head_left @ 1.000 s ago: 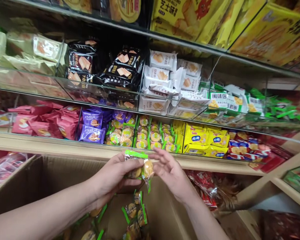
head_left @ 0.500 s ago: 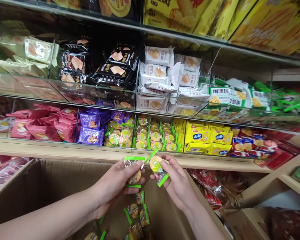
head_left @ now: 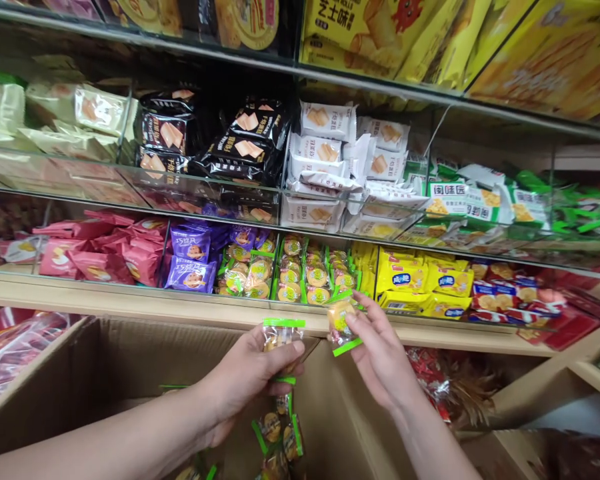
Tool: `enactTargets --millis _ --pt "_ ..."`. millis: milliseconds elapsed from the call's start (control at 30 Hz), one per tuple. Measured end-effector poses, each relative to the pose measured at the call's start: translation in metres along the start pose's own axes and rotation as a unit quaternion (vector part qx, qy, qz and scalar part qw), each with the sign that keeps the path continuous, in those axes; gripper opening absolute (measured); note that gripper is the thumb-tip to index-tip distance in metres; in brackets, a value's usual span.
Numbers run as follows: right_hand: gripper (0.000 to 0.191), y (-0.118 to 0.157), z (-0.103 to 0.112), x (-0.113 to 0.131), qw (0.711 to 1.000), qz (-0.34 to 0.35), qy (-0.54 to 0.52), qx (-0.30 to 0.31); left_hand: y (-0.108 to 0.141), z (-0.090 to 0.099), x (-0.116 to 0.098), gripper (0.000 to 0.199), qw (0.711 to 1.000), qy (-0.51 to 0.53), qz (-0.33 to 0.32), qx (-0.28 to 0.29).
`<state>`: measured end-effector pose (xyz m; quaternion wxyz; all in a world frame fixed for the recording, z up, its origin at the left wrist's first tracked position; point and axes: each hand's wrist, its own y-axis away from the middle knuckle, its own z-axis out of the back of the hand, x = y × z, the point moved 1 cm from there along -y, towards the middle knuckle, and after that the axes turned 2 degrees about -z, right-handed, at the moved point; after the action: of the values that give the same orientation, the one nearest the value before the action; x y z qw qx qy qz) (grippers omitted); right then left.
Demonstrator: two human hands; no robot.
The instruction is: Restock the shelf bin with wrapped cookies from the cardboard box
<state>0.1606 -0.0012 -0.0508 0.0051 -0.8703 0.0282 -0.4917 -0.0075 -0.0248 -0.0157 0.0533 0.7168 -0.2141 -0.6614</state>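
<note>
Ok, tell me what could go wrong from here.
The right hand pinches a packet near the shelf ledge, which might knock it loose. The left hand holds another packet above the cardboard box; if the grip slackens, it could drop among the loose packets.

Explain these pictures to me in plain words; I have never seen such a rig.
There is no robot here: one camera, worn on a person's head, looks forward and down at their bare hands. The left hand holds a clear, green-edged biscuit packet; the right hand pinches a similar packet. Below them stands an open cardboard box with more such packets inside. Behind it, a shelf carries pink packets, purple packets and yellow packets, among others.
</note>
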Motion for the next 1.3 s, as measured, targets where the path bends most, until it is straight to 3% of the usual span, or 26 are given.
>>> enactTargets --millis 67,167,367,533,667,800,1000,1167,1300 --pt "0.047 0.002 -0.006 0.001 1.000 -0.014 -0.008 0.011 0.001 -0.002 0.001 0.036 0.999 -0.021 0.000 0.034" --pt "0.032 0.007 -0.015 -0.006 0.999 -0.021 0.003 0.030 0.000 -0.002 0.004 0.042 0.998 -0.035 0.006 0.056" --pt "0.032 0.006 -0.010 -0.011 0.990 -0.072 0.073 0.093 -0.004 0.005 0.002 0.038 0.999 -0.035 0.012 0.017" --pt "0.048 -0.007 -0.001 0.003 0.992 -0.028 0.094 0.076 -0.003 0.007 -0.002 0.037 1.000 -0.005 0.006 -0.014" --pt "0.038 -0.038 -0.002 0.019 0.989 0.035 0.135 0.048 -0.003 0.005 0.002 0.031 1.000 0.001 0.008 -0.025" --pt "0.038 -0.090 -0.017 0.027 0.935 0.142 0.324 -0.010 -0.002 0.001 0.006 0.029 1.000 -0.003 0.002 -0.002" --pt "0.025 -0.156 -0.049 0.019 0.852 0.171 0.494 -0.020 0.000 -0.002 0.007 0.032 1.000 -0.009 -0.001 0.020" --pt "0.015 -0.173 -0.063 0.013 0.788 0.162 0.595 0.008 -0.001 0.002 0.007 0.029 1.000 -0.011 -0.010 0.016" --pt "0.017 -0.177 -0.064 0.011 0.752 0.171 0.636 0.038 -0.003 0.004 0.007 0.025 0.999 -0.024 -0.024 0.012"
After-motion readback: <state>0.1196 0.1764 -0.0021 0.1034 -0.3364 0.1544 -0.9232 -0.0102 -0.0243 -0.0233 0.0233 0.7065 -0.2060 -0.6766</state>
